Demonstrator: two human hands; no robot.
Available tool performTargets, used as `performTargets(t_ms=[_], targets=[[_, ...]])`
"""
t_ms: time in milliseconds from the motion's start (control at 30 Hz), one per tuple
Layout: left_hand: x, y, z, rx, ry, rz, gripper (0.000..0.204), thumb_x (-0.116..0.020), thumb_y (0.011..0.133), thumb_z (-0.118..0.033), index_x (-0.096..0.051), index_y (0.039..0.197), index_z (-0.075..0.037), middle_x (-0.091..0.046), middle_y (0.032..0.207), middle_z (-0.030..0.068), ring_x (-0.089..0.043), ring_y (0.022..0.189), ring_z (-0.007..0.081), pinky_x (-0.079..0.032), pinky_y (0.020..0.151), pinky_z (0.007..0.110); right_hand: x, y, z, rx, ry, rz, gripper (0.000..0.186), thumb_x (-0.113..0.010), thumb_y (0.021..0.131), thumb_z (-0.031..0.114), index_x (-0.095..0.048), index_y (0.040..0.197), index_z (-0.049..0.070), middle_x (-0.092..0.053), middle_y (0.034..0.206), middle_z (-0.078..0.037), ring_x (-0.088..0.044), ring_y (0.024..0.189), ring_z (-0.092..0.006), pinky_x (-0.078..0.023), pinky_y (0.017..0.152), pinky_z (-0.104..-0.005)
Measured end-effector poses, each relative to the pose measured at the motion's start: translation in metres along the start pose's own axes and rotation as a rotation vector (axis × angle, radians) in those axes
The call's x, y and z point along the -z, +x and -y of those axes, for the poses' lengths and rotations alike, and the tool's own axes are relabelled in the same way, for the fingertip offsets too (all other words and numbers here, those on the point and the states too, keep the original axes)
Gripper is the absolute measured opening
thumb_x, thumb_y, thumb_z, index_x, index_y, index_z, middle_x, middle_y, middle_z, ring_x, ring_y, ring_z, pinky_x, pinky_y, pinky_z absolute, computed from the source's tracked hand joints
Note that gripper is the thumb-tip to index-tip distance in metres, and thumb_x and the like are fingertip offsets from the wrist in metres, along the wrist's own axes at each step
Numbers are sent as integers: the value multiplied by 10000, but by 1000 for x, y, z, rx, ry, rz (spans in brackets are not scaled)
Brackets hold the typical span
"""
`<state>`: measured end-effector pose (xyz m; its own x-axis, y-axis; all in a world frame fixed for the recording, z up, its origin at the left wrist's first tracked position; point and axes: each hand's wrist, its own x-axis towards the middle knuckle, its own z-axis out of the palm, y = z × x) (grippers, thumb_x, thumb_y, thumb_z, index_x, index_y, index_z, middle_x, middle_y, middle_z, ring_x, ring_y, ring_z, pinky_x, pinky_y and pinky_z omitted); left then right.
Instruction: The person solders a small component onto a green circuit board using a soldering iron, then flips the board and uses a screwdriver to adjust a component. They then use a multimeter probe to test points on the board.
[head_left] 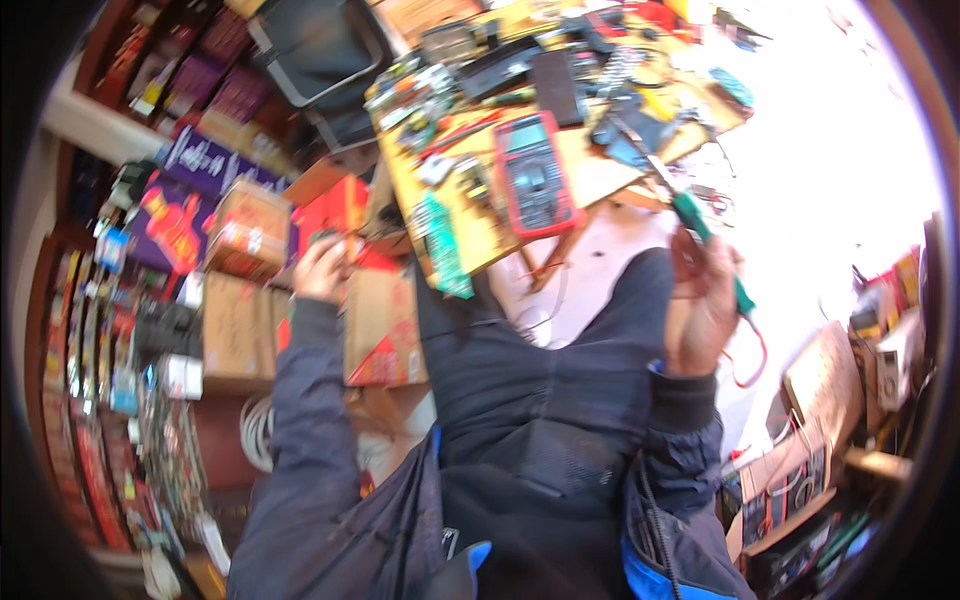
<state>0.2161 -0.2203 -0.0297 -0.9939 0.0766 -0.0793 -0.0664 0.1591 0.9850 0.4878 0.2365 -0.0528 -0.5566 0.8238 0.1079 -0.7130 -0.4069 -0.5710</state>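
My right hand (703, 305), raised over my right thigh, is closed around a soldering iron (692, 215). Its green handle runs through my fingers, its metal shaft points up and left toward the table's corner, and a red cord hangs from the lower end. My left hand (322, 268) reaches out to the left among cardboard boxes, its fingers curled at an orange-red box (335, 208). Something small and dark shows at those fingertips, too blurred to name. A red-framed multimeter (537, 175) lies at the table's near edge, beside a green circuit board strip (445, 245).
The yellow wooden table (590, 183) carries a dark phone-like slab (558, 88), tools and many small parts. Brown cartons (238, 320) and packed shelves (85, 400) line the left. A black chair (325, 50) stands beyond. Boards and wiring (790, 480) fill the lower right.
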Motion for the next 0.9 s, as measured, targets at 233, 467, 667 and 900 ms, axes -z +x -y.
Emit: performTargets(t_ms=[233, 467, 667, 900], targets=[[-23, -54, -7, -90, -45, -103, 216, -679, 959, -129, -675, 1139, -10, -691, 947, 43, -640, 775, 123, -517, 680, 275, -23, 71, 37, 178, -98, -107, 226, -648, 1008, 113, -550, 1175, -4, -689, 1132, -183, -712, 1013, -258, -566, 957, -378], [-21, -59, -5, -89, -114, -66, 157, -679, 963, -113, -679, 1101, -37, -687, 982, 22, -640, 821, 111, -516, 702, 270, -71, 179, 56, 398, -682, 200, 323, -721, 953, 92, -551, 1166, -82, -698, 1070, -189, -735, 952, -220, -593, 835, -290], [-12, -58, 13, -23, -137, -91, 148, -684, 961, -122, -677, 1091, -51, -670, 987, 14, -630, 826, 108, -509, 715, 267, -85, 202, 59, 255, -797, 403, 310, -739, 940, 92, -561, 1154, -44, -690, 1066, -179, -736, 951, -210, -611, 815, -278], [-10, -53, 35, 7, -185, -86, 163, -695, 954, -133, -677, 1096, -54, -671, 980, 15, -639, 825, 112, -516, 713, 264, -111, 238, 47, 129, -951, 544, 380, -775, 922, 147, -563, 1148, -72, -709, 970, -151, -752, 856, -205, -627, 751, -277]])
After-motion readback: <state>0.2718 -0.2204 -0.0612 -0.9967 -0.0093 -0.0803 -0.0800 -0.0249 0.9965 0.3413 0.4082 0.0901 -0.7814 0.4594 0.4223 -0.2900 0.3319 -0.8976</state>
